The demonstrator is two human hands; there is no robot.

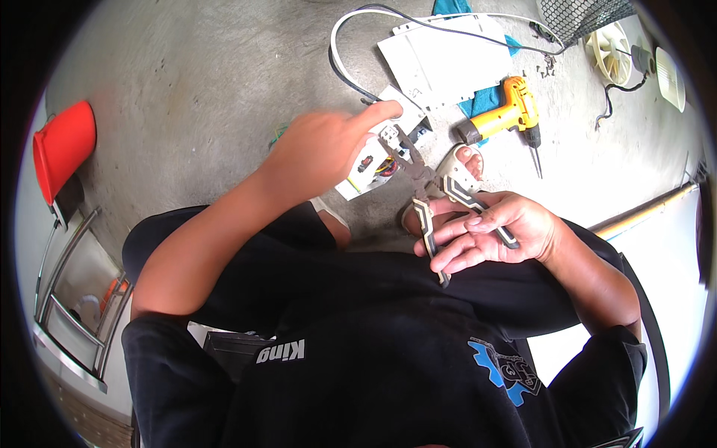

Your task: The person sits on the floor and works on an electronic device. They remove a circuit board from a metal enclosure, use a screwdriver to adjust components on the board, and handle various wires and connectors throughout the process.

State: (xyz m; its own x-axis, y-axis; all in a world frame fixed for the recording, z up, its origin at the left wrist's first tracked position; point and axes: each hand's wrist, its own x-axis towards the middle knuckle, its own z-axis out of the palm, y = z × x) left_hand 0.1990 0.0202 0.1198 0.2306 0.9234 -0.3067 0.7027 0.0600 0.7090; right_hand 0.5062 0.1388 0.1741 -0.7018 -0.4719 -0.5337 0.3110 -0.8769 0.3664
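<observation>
My right hand (493, 233) grips the grey-and-black handles of a pair of pliers (427, 190), whose jaws point up and left onto a small white electrical part (390, 136). My left hand (328, 145) holds that white part at its far side, index finger stretched over its top. Coloured wires (385, 166) hang beneath the part. Both hands work above my dark-trousered knees, just over a sandalled foot (464, 163).
On the concrete floor lie a white flat panel (441, 60) with a white cable (340, 37), a yellow cordless drill (508, 112), a cream fan wheel (612, 48) and black mesh (582, 15). A red bucket (63, 145) and metal rack (71, 299) stand at left.
</observation>
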